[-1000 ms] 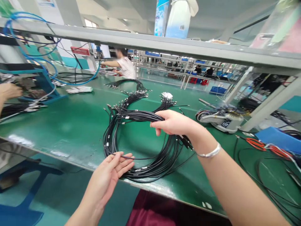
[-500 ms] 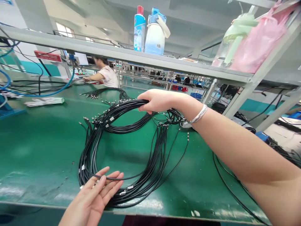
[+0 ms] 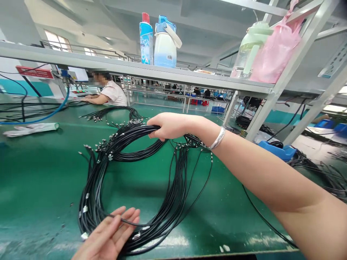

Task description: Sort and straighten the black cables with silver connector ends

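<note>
A big loop of thin black cables (image 3: 100, 169) with small metal ends hangs over the green table (image 3: 40, 169). My right hand (image 3: 166, 125) is closed around the top of the loop and holds it up above the table. My left hand (image 3: 110, 234) lies flat under the loop's bottom, fingers straight and together, with one single black cable running across the fingers. The loop's lower part rests near the table's front edge.
A second cable bundle (image 3: 114, 111) lies farther back. A white glove (image 3: 29, 129) is at the left. A person (image 3: 108, 94) works at the far end. Bottles (image 3: 158, 41) and a pink bag (image 3: 272, 50) stand on the overhead shelf; more cables (image 3: 320, 169) lie right.
My right hand has lifted the top of the loop higher and drawn it out. My left hand has slid lower along the bottom. The camera has tilted up and to the right.
</note>
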### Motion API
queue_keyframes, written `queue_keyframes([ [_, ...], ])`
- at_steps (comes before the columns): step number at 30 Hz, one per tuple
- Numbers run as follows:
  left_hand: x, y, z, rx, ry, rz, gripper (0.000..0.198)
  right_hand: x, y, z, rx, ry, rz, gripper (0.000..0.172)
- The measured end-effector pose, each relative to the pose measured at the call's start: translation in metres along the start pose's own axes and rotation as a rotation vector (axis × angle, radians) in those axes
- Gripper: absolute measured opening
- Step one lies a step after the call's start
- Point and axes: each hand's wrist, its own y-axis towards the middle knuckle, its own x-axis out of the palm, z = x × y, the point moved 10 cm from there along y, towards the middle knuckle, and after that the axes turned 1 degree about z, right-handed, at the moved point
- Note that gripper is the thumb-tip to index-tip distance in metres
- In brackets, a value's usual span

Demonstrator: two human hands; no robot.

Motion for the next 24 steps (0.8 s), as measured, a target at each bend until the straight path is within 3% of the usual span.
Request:
queue_keyframes([
  [5, 0.017, -0.012, -0.010, -0.007, 0.030, -0.066, 0.048, 0.037, -0.014, -0.004, 0.127, 0.129, -0.003, 0.014],
  [9, 0.002, -0.006, 0.003, 0.106, -0.178, -0.011, 0.043, 0.079, -0.027, 0.002, 0.255, 0.346, 0.052, 0.022],
  [11, -0.009, -0.005, 0.010, 0.166, -0.237, 0.037, 0.036, 0.090, -0.030, 0.010, 0.301, 0.463, 0.091, 0.025],
  [14, -0.019, -0.005, 0.013, 0.189, -0.229, 0.082, 0.031, 0.083, -0.028, 0.025, 0.349, 0.711, 0.189, 0.028],
  [20, -0.025, 0.002, 0.031, 0.186, -0.084, 0.073, 0.036, 0.045, -0.030, 0.068, 0.332, 1.243, 0.570, 0.022],
  [22, -0.029, 0.006, 0.043, 0.188, -0.038, 0.077, 0.038, 0.045, -0.029, 0.072, 0.316, 1.328, 0.577, 0.021],
  [24, -0.031, 0.010, 0.055, 0.181, 0.035, 0.073, 0.042, 0.051, -0.027, 0.070, 0.324, 1.365, 0.501, 0.020],
])
